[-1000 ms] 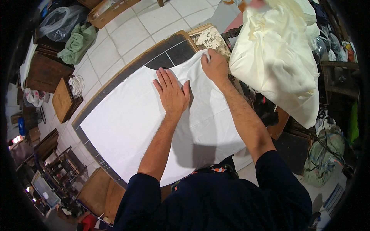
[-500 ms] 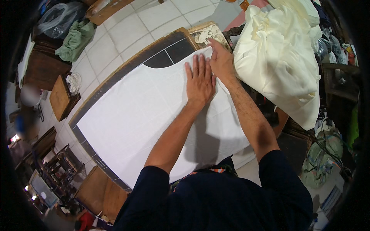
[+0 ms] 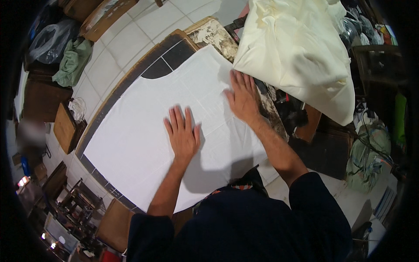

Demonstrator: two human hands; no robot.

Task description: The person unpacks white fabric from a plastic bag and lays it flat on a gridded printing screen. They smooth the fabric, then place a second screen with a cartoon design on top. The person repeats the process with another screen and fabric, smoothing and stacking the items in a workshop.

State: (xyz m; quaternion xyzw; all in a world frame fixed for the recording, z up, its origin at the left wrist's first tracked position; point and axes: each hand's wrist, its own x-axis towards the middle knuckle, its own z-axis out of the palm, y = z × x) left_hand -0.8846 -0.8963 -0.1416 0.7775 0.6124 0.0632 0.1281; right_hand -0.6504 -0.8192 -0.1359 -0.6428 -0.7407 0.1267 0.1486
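A white cloth garment piece (image 3: 131,135) with a curved neckline lies flat over a dark board (image 3: 144,70) marked with white lines. My left hand (image 3: 182,136) rests palm down near the middle of the cloth, its fingers spread. My right hand (image 3: 244,98) lies flat along the cloth's right edge, fingers stretched out, close to a heap of cream fabric (image 3: 297,56). Neither hand grips anything. Faint lines and light creases show on the cloth between the hands.
A worn, stained panel (image 3: 211,37) adjoins the board's far end. Pale floor tiles (image 3: 107,65) run along the left. Wooden boards (image 3: 67,126), a green cloth bundle (image 3: 72,63) and a plastic bag (image 3: 52,41) stand there. A bundle with cables (image 3: 369,157) sits at the right.
My left hand has slid from the cloth's upper corner toward me and to the left. My right hand has left the corner, moved nearer along the right edge and flattened.
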